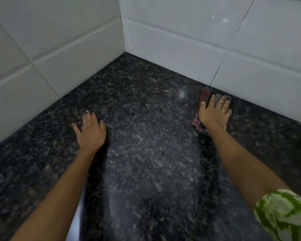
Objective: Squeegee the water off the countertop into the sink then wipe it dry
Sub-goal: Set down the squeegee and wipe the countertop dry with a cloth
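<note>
Pressing cloth beside tiled wall, countertop

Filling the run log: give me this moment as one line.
phase: wiping | right hand: flat on cloth near wall | left hand: flat on countertop, empty | sink: not visible

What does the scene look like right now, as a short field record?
surface: dark speckled countertop, corner of white tiled walls
left hand: flat on countertop, empty
right hand: pressing flat on a folded cloth near the right wall
sink: not in view
squeegee: not in view
stage: wiping with cloth
</note>
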